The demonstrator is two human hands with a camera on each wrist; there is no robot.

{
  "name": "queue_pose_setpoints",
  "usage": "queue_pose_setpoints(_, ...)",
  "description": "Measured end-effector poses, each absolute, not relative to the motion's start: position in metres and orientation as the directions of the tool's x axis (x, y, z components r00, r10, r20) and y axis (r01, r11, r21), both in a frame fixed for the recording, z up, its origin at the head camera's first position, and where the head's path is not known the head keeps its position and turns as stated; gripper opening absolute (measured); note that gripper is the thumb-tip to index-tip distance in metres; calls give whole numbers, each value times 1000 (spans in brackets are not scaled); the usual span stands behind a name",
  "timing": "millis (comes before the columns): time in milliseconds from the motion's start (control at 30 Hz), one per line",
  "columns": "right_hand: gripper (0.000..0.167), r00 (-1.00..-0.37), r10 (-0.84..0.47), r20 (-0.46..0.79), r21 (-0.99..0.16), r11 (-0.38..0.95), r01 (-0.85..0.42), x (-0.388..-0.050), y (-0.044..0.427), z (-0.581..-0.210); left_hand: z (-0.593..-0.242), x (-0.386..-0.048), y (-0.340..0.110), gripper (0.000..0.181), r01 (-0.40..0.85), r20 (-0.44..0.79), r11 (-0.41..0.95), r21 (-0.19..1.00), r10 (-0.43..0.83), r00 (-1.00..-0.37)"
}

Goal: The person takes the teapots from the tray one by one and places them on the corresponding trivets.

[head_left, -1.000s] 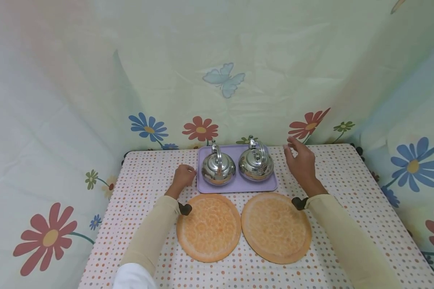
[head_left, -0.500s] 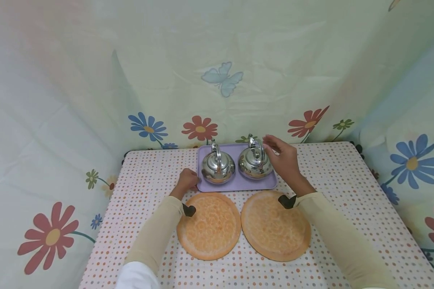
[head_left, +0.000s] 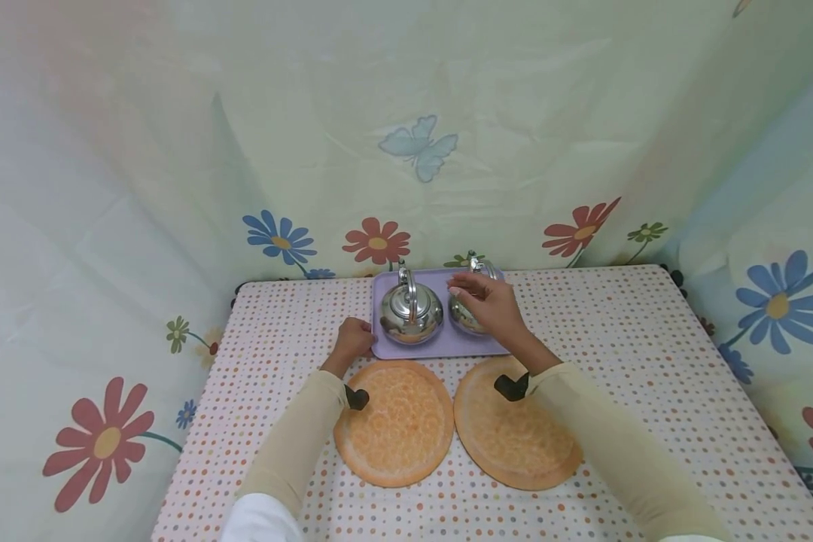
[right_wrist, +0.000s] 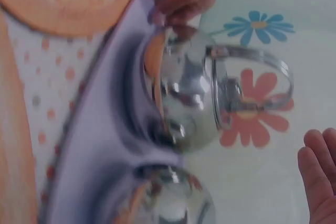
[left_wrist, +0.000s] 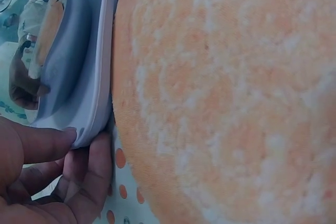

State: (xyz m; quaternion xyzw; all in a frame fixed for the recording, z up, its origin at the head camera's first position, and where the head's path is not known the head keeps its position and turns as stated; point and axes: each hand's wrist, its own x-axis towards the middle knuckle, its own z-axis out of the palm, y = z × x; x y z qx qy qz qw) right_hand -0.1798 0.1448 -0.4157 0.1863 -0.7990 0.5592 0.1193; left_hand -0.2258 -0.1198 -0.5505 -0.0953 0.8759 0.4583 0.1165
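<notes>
Two shiny steel kettles with arched handles stand on a lilac tray (head_left: 440, 351) at the table's far side. The left kettle (head_left: 410, 325) shows whole; my right hand partly covers the right kettle (head_left: 462, 316). My left hand (head_left: 354, 337) pinches the tray's near left corner, thumb on the rim and fingers curled beneath, as the left wrist view shows at the tray rim (left_wrist: 106, 51). Above the right kettle hovers my right hand (head_left: 491, 307), fingers extended and holding nothing. In the right wrist view, these fingers (right_wrist: 315, 174) are apart from the left kettle's handle (right_wrist: 286, 74).
Two round orange mats lie in front of the tray: the left mat (head_left: 396, 429) and the right mat (head_left: 515, 444). A dotted cloth (head_left: 623, 331) covers the table. Behind it hangs a flowered curtain (head_left: 406, 211), close to the tray's back edge.
My right hand has moved left from beside the tray to over the right kettle. The left hand has moved slightly right and taken hold of the tray's corner.
</notes>
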Motion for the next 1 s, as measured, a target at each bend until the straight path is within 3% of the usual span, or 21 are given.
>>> queue_pose_setpoints(233, 33, -956, -266, 124, -939, 281, -200, -185, 125, -423, -548, -224, -122, 5, -292, -307, 541, 789, -64, -949)
queue_pose_setpoints(333, 36, -960, -272, 59, -951, 276, -137, -190, 122, -431, -550, -224, -123, 12, -294, -315, 510, 808, -46, -948)
queue_pose_setpoints(533, 40, -960, -281, 13, -961, 263, -90, -208, 117, -466, -554, -226, -125, 16, -279, -305, 499, 821, -32, -952)
queue_pose_setpoints(1000, 47, -961, -266, -74, -986, 166, 30, -213, 100, -474, -555, -225, -121, 15, -240, -262, 534, 811, -35, -964)
